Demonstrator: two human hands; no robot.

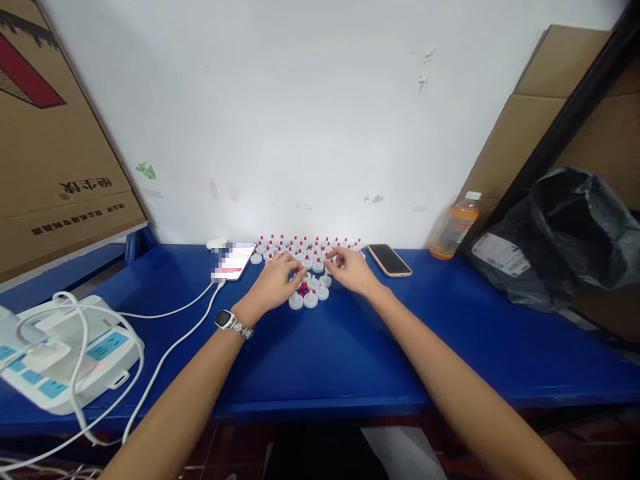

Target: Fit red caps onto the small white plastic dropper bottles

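Several white round caps [311, 301] stand on the blue table in front of me. Those in the rows at the back carry small red tips [317, 240]. Among the nearer white caps lies a little cluster of loose red tips [303, 289]. My left hand [277, 280], with a watch at the wrist, is over the left side of the group. Its fingers are curled with thumb and forefinger close together; what they hold, if anything, is hidden. On the right side, my right hand [353, 270] pinches at a small red tip above a white cap.
Left of the caps lies a lit phone [240, 261] with white cables running to a power strip [75, 353]. A dark-screened phone [389, 260] lies to the right. Beyond it are an orange drink bottle [455, 227] and a black plastic bag [555, 240]. A white wall [310, 120] bounds the back.
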